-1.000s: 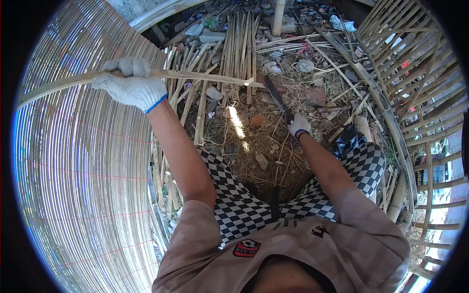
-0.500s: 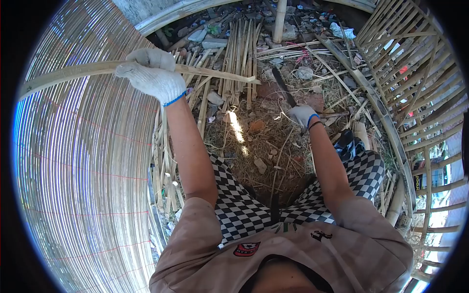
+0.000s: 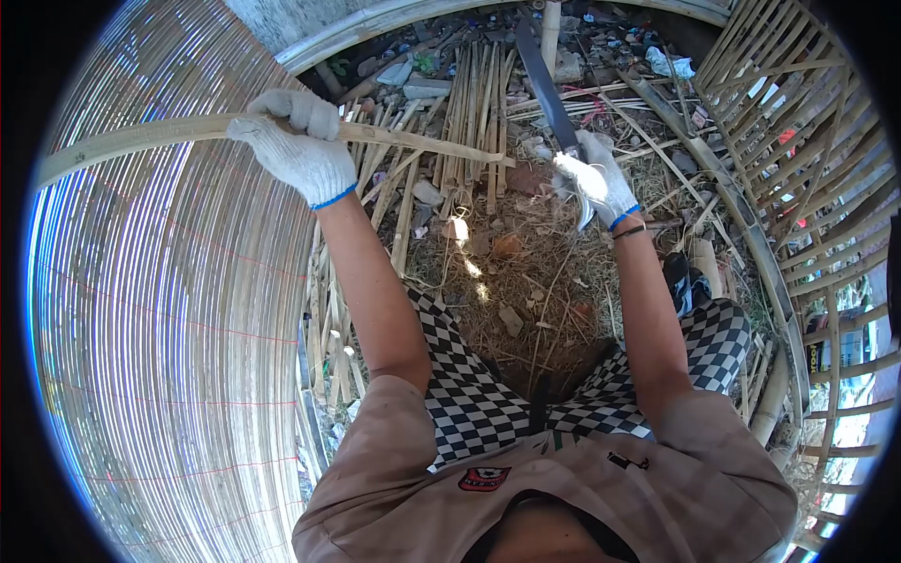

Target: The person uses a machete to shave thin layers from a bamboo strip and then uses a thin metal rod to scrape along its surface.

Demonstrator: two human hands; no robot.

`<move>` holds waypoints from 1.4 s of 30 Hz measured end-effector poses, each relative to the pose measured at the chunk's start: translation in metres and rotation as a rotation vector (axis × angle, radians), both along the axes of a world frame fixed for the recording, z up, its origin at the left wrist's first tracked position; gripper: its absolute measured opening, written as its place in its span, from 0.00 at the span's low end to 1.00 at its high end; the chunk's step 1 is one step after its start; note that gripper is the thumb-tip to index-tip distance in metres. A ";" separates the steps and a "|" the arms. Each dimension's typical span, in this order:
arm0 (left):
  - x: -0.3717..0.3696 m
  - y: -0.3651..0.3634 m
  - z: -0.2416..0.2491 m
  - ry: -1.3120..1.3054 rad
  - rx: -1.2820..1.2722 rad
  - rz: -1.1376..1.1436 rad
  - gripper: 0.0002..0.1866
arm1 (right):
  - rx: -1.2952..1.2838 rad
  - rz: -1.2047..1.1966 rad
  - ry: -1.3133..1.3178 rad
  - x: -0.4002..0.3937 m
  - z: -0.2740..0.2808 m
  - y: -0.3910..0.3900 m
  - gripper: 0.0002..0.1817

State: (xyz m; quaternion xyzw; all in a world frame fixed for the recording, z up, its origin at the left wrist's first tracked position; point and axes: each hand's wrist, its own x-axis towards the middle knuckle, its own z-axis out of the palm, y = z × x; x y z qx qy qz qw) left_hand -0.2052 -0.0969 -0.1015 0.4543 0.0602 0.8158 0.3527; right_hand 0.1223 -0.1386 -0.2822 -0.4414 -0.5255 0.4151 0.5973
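A long strip of bamboo (image 3: 422,144) runs across the left and upper middle of the head view, one end near the centre. My left hand (image 3: 298,145), in a white knitted glove with a blue cuff, is wrapped round it. On the right my right hand (image 3: 599,178), gloved the same way, grips a large knife (image 3: 547,94) whose dark blade points up and away from me. The handle is mostly hidden in the glove. Blade and strip are apart, with the blade to the right of the strip's end.
A bundle of thin bamboo strips (image 3: 477,113) lies on the littered ground ahead. A slatted bamboo screen (image 3: 188,310) fills the left side, and a bamboo lattice (image 3: 807,159) stands at the right. An upright pole (image 3: 551,38) is at the top, near rubble.
My right hand has risen and moved forward with the knife, which now appears larger. My left hand still holds the strip, almost in the same place.
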 end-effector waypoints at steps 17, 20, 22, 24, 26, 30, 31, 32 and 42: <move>0.011 -0.021 -0.003 0.320 0.123 -0.208 0.38 | 0.209 -0.241 -0.769 -0.147 0.023 -0.031 0.13; 0.005 -0.025 -0.003 0.360 0.141 -0.237 0.40 | -0.007 -0.200 -0.733 -0.139 0.004 -0.019 0.11; 0.006 -0.020 -0.004 0.365 0.161 -0.236 0.40 | 0.147 -0.211 -0.725 -0.143 0.015 -0.024 0.12; 0.005 -0.023 0.000 0.312 0.130 -0.166 0.39 | 0.323 -0.271 -0.736 -0.149 0.023 -0.025 0.12; 0.011 -0.024 0.000 0.331 0.154 -0.198 0.39 | 0.294 -0.265 -0.791 -0.152 0.014 -0.017 0.10; 0.005 -0.031 -0.001 0.344 0.129 -0.140 0.40 | -0.149 -0.202 -0.731 -0.108 -0.071 0.021 0.12; 0.009 -0.030 0.000 0.343 0.126 -0.089 0.40 | -0.219 -0.198 -0.715 -0.101 -0.072 0.025 0.13; 0.004 -0.023 -0.002 0.314 0.140 -0.198 0.40 | -0.221 -0.214 -0.749 -0.102 -0.073 0.032 0.14; 0.004 -0.020 0.001 0.402 0.128 -0.090 0.41 | -0.003 -0.276 -0.743 -0.122 -0.078 0.025 0.13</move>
